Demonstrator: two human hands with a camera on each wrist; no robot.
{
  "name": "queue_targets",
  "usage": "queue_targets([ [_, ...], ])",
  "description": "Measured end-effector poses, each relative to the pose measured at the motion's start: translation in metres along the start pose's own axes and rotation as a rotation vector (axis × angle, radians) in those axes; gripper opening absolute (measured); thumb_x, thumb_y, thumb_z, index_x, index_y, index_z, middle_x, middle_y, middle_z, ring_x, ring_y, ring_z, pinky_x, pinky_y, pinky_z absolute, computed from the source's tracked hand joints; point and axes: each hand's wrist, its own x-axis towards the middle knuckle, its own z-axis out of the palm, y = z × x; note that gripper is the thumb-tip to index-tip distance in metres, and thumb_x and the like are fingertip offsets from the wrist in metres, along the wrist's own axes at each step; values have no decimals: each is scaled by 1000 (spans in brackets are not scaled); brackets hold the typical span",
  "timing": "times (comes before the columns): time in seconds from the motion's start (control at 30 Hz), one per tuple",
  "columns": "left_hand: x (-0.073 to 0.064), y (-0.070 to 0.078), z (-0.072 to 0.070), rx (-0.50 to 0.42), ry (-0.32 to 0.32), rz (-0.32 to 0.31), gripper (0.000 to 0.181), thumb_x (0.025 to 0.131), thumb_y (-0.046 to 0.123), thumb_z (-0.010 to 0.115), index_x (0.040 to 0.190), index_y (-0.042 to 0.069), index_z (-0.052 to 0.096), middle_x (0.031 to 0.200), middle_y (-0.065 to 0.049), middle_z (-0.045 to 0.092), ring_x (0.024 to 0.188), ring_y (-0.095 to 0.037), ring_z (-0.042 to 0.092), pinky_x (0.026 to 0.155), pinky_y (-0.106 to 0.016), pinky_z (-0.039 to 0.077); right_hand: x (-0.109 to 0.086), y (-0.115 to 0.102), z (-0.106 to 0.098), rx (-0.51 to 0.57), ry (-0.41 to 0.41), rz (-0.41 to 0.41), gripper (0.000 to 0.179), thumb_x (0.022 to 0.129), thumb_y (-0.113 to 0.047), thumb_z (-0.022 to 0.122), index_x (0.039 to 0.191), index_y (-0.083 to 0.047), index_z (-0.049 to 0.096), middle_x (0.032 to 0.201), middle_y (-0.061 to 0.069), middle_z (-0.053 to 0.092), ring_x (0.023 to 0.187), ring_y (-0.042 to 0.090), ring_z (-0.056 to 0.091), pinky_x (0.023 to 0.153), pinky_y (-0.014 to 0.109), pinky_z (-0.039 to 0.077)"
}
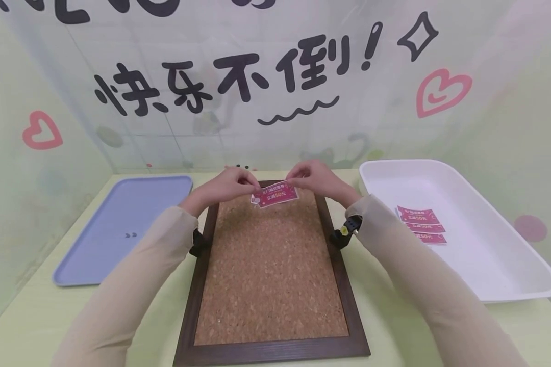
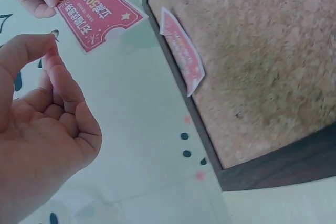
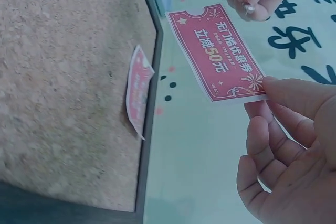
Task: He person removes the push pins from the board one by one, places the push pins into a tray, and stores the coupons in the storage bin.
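Over the far end of a cork board [image 1: 271,275] with a dark wooden frame, my right hand [image 1: 319,181] pinches a pink coupon [image 3: 218,56] by one corner between thumb and fingers. My left hand [image 1: 225,186] is beside it, thumb and index fingertip pinching a tiny shiny thumbtack [image 3: 248,8]. That tack overlaps the coupon's left side in the head view, but the wrist views show it apart from the paper. A second pink coupon [image 2: 182,53], slightly curled, is on the cork close to the far frame edge. In the head view the held coupon mostly hides it.
To the right stands a white tray [image 1: 496,270] holding several overlapping pink coupons [image 1: 420,216]. A flat blue tray [image 1: 119,239] lies left of the board. Behind the table [image 1: 151,326] hangs a backdrop [image 1: 239,137] with black writing.
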Motion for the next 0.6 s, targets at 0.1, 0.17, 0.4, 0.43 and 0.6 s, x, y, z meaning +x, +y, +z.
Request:
queue_targets([
  [0.1, -5, 4, -5, 12, -1, 7, 17, 89, 13, 58, 96, 0, 65, 90, -9, 61, 73, -17, 45, 67, -31, 38, -4, -3, -6, 19, -2, -24, 18, 88, -15, 62, 99, 0, 65, 96, 11, 62, 88, 21, 53, 76, 32, 43],
  [0.17, -10, 7, -8, 18, 5, 7, 17, 89, 14, 58, 96, 0, 65, 89, -9, 59, 72, -18, 44, 66, -32, 38, -6, -4, -10, 31, -5, -31, 19, 88, -15, 62, 99, -1, 65, 96, 11, 62, 89, 21, 54, 77, 32, 44],
  [0.4, -23, 13, -19, 48, 34, 36, 17, 88, 13, 59, 94, -2, 63, 81, -7, 57, 68, -19, 45, 63, -32, 39, -16, -7, -25, 65, 36, -95, 18, 87, -13, 63, 97, 2, 65, 90, 12, 64, 83, 21, 56, 73, 30, 45],
  [0.43, -25, 14, -21, 51, 37, 42, 17, 88, 13, 60, 94, -2, 64, 80, -7, 57, 68, -19, 45, 62, -32, 39, -18, -7, -27, 61, 46, -97, 18, 87, -13, 63, 97, 2, 65, 90, 12, 64, 82, 21, 57, 73, 29, 45],
  [0.6, -37, 14, -28, 66, 57, 59, 15, 87, 13, 60, 90, -1, 64, 77, -6, 56, 69, -18, 46, 63, -31, 39, -26, -5, -39, 32, 82, -95, 19, 87, -13, 63, 98, 3, 64, 91, 12, 64, 83, 20, 58, 75, 28, 44],
])
